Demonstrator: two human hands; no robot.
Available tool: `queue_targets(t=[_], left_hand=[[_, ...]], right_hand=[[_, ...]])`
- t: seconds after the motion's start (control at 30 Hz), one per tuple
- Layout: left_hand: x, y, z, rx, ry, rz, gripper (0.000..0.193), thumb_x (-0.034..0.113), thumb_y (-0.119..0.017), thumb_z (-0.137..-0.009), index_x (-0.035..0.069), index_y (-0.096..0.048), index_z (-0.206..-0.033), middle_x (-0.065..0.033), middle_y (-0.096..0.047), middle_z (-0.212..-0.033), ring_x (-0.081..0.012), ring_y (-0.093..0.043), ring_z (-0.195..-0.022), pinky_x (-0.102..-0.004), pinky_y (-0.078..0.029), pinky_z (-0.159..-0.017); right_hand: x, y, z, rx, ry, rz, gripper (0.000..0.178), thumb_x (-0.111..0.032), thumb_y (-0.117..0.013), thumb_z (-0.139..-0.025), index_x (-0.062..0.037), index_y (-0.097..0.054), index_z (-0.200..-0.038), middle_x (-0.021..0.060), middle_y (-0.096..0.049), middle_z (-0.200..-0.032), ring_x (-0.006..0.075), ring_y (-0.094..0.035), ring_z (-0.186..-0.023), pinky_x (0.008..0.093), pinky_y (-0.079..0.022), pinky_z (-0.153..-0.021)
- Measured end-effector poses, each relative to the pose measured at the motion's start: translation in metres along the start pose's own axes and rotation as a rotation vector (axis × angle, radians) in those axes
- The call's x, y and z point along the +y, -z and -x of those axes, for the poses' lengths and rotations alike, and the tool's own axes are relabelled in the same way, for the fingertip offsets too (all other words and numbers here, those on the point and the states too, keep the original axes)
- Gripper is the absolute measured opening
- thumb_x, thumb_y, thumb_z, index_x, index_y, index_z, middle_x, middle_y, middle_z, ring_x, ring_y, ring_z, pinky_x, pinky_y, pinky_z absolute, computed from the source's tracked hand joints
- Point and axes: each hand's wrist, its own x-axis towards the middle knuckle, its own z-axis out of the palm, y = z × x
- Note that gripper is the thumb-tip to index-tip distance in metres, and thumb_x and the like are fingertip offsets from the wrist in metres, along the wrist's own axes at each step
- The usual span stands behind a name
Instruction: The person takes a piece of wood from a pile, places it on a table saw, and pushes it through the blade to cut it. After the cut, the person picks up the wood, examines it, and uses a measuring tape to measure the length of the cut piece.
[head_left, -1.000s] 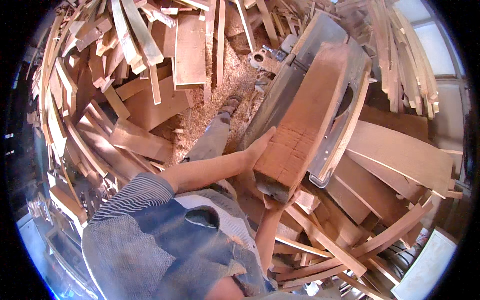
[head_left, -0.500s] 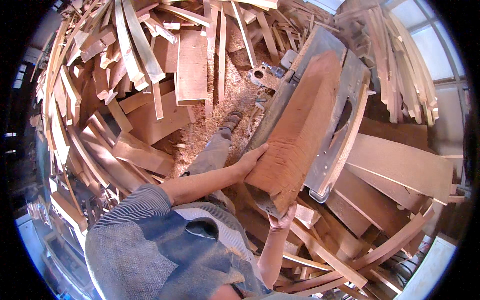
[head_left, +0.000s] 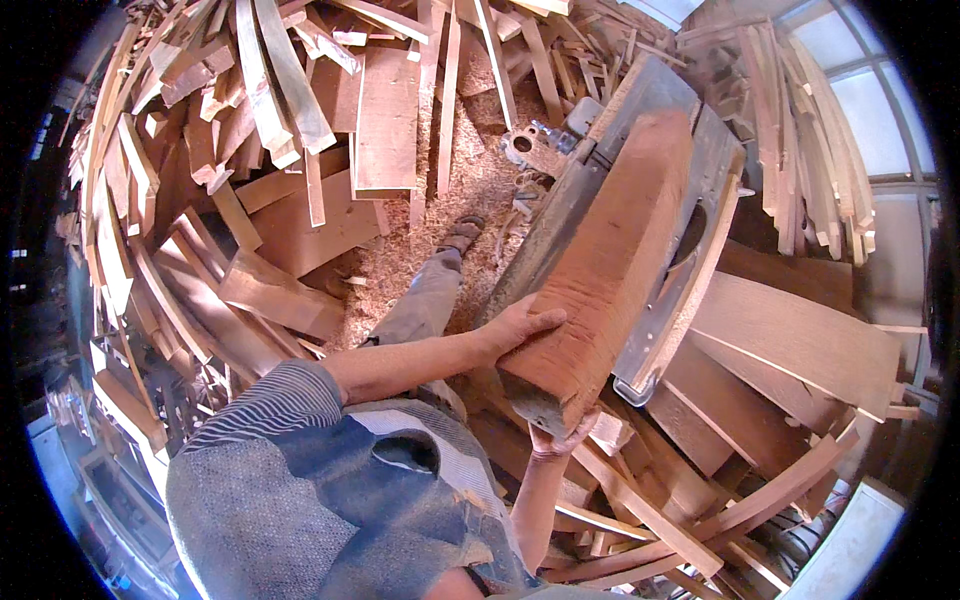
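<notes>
A thick reddish-brown wooden beam lies lengthwise on the grey metal bed of a woodworking machine. Its near end juts past the bed toward me. My left hand grips the beam's left edge close to that end, thumb over the top face and the other fingers partly hidden along the side. Under the near end, my right hand holds the beam from below, its fingers curled up against the wood. A dark slot shows in the metal to the right of the beam.
Offcuts and boards are heaped on the left. Sawdust covers the floor around my foot. Wide planks lie on the right, and long thin strips lean behind. A pale wooden strip edges the machine.
My left hand has shifted slightly, with its thumb now lying farther over the beam's top face. The beam's near end sits a little farther right in view, and my right hand stays under it.
</notes>
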Motion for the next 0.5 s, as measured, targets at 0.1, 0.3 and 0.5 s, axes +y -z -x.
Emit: queue_targets(t=[0.1, 0.3, 0.5], left_hand=[[-0.008, -0.010, 0.000, 0.028, -0.041, -0.068, 0.075, 0.042, -0.076, -0.095, 0.005, -0.043, -0.150, -0.0098, -0.059, -0.142, -0.0207, -0.057, -0.129, -0.0380, -0.046, -0.111], [-0.013, -0.021, -0.001, 0.083, -0.046, -0.161, 0.069, 0.030, -0.073, -0.098, 0.003, -0.039, -0.151, -0.0114, -0.058, -0.141, -0.0200, -0.057, -0.127, -0.0374, -0.046, -0.111], [-0.004, -0.012, -0.003, 0.038, 0.153, 0.066, 0.065, 0.039, -0.068, -0.099, 0.003, -0.047, -0.148, -0.0104, -0.062, -0.140, -0.0227, -0.061, -0.126, -0.0400, -0.046, -0.112]], right_hand=[[0.010, -0.004, -0.006, 0.032, 0.035, -0.070, 0.091, -0.071, -0.065, -0.082, -0.0199, -0.044, -0.154, 0.0102, -0.052, -0.151, 0.0385, -0.053, -0.136, 0.0647, -0.052, -0.102], [0.025, 0.029, -0.011, -0.124, 0.021, -0.216, 0.090, -0.071, -0.061, -0.082, -0.0225, -0.042, -0.155, 0.0097, -0.046, -0.156, 0.0404, -0.048, -0.139, 0.0694, -0.049, -0.103], [0.043, 0.049, -0.024, 0.040, 0.109, -0.194, 0.090, -0.068, -0.064, -0.080, -0.0220, -0.043, -0.154, 0.0081, -0.049, -0.153, 0.0363, -0.050, -0.138, 0.0676, -0.050, -0.101]])
